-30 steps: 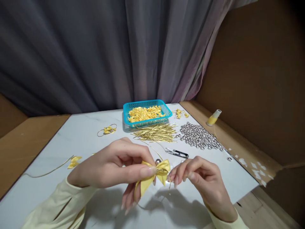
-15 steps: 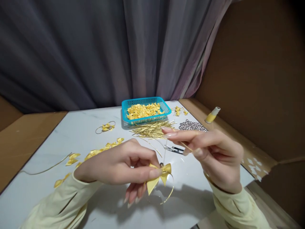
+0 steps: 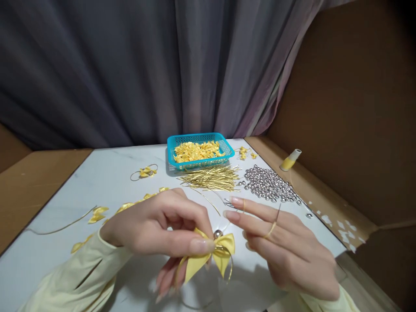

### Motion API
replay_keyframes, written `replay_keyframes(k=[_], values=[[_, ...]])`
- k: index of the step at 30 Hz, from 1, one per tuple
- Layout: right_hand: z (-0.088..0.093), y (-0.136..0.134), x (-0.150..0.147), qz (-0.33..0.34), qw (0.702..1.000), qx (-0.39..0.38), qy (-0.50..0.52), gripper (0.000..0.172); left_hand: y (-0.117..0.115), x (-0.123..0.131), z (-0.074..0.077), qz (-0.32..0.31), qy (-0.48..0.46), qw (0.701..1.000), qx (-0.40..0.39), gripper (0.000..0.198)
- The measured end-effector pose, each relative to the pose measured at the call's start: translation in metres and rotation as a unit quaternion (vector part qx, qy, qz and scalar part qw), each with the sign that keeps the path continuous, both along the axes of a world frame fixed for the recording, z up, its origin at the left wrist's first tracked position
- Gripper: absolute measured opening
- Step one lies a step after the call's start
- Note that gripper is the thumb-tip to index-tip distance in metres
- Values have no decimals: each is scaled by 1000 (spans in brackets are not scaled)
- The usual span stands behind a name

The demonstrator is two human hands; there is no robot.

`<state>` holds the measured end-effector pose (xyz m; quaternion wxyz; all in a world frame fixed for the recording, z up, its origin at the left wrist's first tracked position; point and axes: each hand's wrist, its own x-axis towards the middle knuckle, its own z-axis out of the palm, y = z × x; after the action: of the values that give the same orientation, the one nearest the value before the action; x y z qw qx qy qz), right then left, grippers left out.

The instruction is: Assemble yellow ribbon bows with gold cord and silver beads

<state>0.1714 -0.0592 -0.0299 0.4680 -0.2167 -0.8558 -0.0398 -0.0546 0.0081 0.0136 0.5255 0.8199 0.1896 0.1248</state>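
Note:
My left hand pinches a yellow ribbon bow between thumb and fingers, low in the middle of the view. A small silver bell sits at the bow's knot. My right hand is just right of the bow with its fingers stretched out. A thin gold wire is looped round its fingers and runs down to the bow.
On the white table stand a blue basket of yellow bows, a pile of gold wires, a heap of silver bells, small snips, a thread spool, and loose bows. Cardboard walls stand on both sides.
My right hand has come down from above the snips to beside the bow, with the gold wire now wound round its fingers. The left hand has kept its hold on the bow.

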Motion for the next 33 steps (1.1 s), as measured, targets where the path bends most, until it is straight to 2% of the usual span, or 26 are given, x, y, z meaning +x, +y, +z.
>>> replay_keyframes(k=[4,7,10,13,18,24,27,31,33], values=[[2,-9,0,-55,998,44,-4,22,1,0,0,-5,-19,1000,3,23],[11,-14,-2,-106,994,10,-10,26,2,2,-1,-25,-12,999,34,19],[20,-17,-6,-120,992,-5,-25,28,2,4,-1,-47,-2,998,38,19],[22,-15,-7,-124,991,18,-36,26,0,6,-1,-50,9,998,24,20],[19,-11,-2,-133,987,62,-62,20,0,4,0,-26,-16,999,40,19],[3,-12,-5,-140,986,78,-43,25,1,-1,-5,-7,-63,996,58,20],[-6,-14,-11,-151,985,80,-18,22,-3,0,-6,9,-93,996,15,17],[-11,-18,-17,-168,981,97,4,18,-7,4,-2,28,-123,986,-107,15],[-12,-21,-16,-175,980,96,3,17,-8,5,0,41,-117,985,-122,15]])
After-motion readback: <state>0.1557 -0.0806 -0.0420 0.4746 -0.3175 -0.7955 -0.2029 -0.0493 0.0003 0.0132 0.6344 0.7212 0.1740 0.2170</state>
